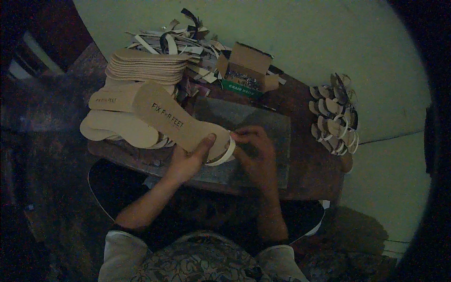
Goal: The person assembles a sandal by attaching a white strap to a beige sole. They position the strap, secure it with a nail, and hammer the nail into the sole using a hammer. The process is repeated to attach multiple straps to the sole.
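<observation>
My left hand [190,162] grips a beige sandal insole [176,117] by its near edge, thumb on top and fingers underneath. Dark printing runs along the insole, which slants from upper left to lower right. Across its right end loops a cream strap [228,152]. At that end, the fingers of my right hand [253,148] are closed in a pinch on the strap near the far edge. Below lies a grey slab [277,141], partly covered by my hands and the insole. Beside the insole, more beige insoles [124,127] lie in overlapping rows on the left.
A tall stack of insoles [145,66] stands at the back left, before a heap of strip offcuts [188,40]. An open cardboard box [244,70] of small metal nails sits behind the slab. Strapped sandal pieces [333,115] pile up along the right edge of the brown table [314,178], near a greenish wall.
</observation>
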`<state>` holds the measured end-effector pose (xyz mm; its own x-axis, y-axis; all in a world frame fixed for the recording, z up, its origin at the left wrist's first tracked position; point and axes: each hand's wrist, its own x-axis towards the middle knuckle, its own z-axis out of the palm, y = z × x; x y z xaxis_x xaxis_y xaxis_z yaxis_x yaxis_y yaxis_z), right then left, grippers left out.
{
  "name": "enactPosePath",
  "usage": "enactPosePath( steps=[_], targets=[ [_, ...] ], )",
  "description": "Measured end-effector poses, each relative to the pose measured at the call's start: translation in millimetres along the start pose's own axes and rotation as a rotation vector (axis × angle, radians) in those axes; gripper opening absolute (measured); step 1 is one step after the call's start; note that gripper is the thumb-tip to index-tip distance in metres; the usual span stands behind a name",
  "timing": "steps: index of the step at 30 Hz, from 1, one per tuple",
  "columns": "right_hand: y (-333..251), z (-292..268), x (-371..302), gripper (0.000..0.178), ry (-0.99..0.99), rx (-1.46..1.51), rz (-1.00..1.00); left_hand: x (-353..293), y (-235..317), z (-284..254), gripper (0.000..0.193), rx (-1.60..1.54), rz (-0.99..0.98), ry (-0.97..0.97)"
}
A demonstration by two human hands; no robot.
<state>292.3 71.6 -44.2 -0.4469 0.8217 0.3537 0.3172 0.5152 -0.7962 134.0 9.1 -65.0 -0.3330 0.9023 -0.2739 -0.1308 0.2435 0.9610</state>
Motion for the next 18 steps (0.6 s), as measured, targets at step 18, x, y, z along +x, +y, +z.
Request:
enactPosePath(
  steps=[18],
  targets=[
    [21.5,-39.2,53.6,0.022,0.036,-0.168,0.127,10.6,-19.4,0.5,0.040,-0.102,-0.092,0.031]
  ],
)
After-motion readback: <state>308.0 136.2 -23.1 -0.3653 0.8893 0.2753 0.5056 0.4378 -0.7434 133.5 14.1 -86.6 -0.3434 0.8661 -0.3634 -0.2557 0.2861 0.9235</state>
